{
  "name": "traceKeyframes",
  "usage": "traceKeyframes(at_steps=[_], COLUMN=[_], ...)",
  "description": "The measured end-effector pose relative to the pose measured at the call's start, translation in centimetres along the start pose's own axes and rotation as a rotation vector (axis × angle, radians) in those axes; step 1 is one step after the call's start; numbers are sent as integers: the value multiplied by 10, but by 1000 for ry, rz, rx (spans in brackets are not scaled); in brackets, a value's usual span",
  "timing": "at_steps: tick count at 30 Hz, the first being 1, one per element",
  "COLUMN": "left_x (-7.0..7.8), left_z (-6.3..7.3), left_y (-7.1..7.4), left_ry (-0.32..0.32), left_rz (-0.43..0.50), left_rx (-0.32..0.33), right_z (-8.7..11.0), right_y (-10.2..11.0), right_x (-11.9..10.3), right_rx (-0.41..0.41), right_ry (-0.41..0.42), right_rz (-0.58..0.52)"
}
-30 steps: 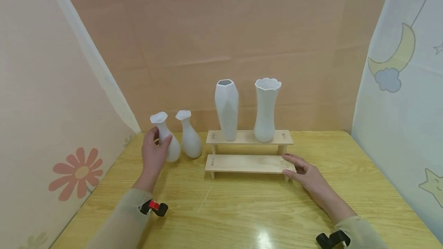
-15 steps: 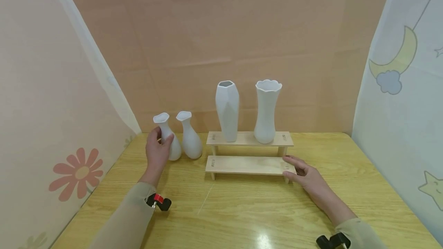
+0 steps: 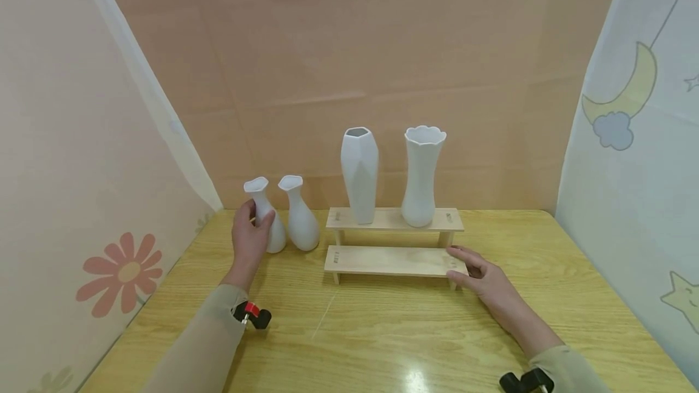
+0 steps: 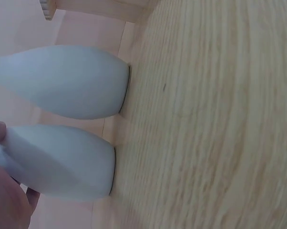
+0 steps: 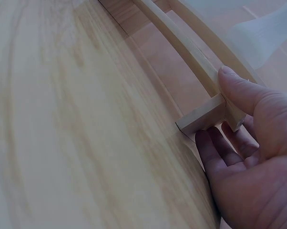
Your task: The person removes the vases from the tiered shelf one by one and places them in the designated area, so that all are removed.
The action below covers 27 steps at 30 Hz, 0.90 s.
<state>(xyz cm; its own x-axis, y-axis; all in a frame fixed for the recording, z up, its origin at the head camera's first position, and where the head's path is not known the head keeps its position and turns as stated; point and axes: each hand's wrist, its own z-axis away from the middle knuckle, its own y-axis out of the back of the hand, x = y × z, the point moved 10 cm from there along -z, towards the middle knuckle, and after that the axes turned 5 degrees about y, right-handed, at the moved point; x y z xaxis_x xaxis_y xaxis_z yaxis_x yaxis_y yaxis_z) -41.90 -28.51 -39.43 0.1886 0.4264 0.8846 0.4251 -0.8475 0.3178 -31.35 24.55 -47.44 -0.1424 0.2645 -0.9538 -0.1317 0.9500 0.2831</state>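
Observation:
My left hand (image 3: 251, 238) grips a small white vase (image 3: 274, 232) with a wavy rim, thumb on one side and fingers on the other, just below its neck. The vase's base is on the table, as the left wrist view shows. Close to its right, with a narrow gap, stands a matching small vase (image 3: 303, 223). My right hand (image 3: 486, 278) holds the right end of the lower wooden shelf (image 3: 393, 259); in the right wrist view the thumb (image 5: 239, 88) lies on the board and the fingers are around its end support.
On the upper wooden shelf (image 3: 388, 217), behind the lower one, stand a faceted white vase (image 3: 359, 174) and a tall white vase with a scalloped rim (image 3: 420, 181). The yellow wood table (image 3: 371, 326) meets fabric-covered walls at the back and sides.
The left hand has shifted slightly right with the small vase, bringing its top nearer the matching vase. My right hand stays at the shelf's end.

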Motion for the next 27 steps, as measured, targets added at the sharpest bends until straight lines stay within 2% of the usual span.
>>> traceKeyframes(at_steps=[10, 21, 27], left_x=[-5, -3, -5], left_z=[-3, -4, -6], left_y=[-4, -7, -9], left_ry=[-45, -91, -92], left_rz=[-99, -101, -111], left_rx=[10, 3, -10], right_z=[-2, -1, 1], right_y=[0, 1, 0], right_x=[-5, -4, -2], right_rx=[0, 1, 3], right_ry=[21, 17, 17], right_rz=[13, 5, 2])
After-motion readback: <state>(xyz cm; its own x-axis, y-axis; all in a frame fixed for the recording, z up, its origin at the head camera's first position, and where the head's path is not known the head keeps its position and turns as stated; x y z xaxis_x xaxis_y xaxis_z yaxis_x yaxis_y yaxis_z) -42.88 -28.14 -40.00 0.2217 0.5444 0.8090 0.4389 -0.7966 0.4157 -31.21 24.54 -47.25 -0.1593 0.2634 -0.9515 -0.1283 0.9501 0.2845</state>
